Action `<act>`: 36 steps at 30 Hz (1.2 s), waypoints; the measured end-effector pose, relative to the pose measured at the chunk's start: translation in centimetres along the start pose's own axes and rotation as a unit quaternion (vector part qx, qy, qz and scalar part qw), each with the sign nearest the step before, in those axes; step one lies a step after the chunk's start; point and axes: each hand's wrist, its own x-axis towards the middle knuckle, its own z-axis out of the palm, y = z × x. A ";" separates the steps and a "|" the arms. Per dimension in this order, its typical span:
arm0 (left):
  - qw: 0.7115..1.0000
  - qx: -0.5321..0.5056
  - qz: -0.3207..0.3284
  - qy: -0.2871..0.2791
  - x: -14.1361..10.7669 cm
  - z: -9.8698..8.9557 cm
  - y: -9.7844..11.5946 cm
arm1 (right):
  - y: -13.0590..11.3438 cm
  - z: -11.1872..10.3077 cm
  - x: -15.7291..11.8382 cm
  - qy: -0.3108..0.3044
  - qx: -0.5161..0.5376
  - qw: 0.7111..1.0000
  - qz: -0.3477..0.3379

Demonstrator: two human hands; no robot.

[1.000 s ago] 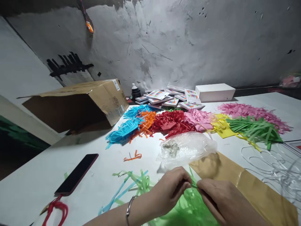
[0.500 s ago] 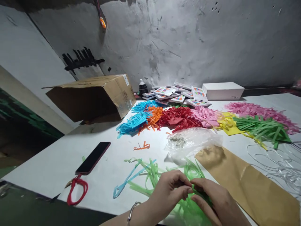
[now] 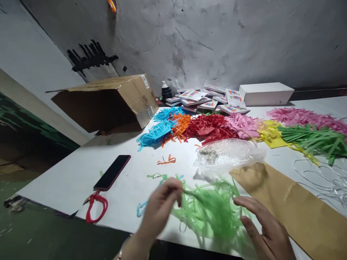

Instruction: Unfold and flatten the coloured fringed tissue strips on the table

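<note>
My left hand (image 3: 161,206), somewhat blurred, pinches the end of a light green paper strip. A loose bundle of light green paper strips (image 3: 217,213) fans out to its right, smeared by motion. My right hand (image 3: 267,231) is at the bundle's right side, its thumb and fingers apart and nothing between them. A light blue strip (image 3: 141,209) lies on the white tabletop (image 3: 130,187), partly behind my left hand. Just beyond the bundle is a clear plastic bag (image 3: 230,155) with pale scraps showing in it. Brown paper (image 3: 292,209) lies to the right.
Fringed paper in blue (image 3: 157,133), orange (image 3: 180,126), red (image 3: 207,126), pink (image 3: 241,124), yellow (image 3: 273,135) and green (image 3: 314,141) lies across the table. Behind are flat printed boxes (image 3: 208,99) and a white box (image 3: 267,94). A carton (image 3: 116,103) and phone (image 3: 112,172) sit left.
My hands were together over the green strips and have moved apart. The left went left with a strip pinched, and the right opened and moved right. The view shifted slightly.
</note>
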 end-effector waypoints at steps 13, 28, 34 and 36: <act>0.899 0.335 0.272 -0.068 -0.2 0.9 -4.3 | -0.3 7.6 -2.2 -0.104 -0.093 0.984 -0.112; 0.872 0.360 0.198 -0.266 -3.0 4.3 -5.9 | 4.6 1.7 -2.7 0.041 -0.375 0.924 0.069; 0.872 0.361 0.194 -0.266 -2.6 4.3 -5.7 | 0.4 3.1 -1.8 -0.131 -0.139 0.968 -0.161; 0.866 0.376 0.189 -0.271 -2.2 3.5 -5.6 | 0.6 3.9 -2.5 -0.126 -0.137 0.974 -0.127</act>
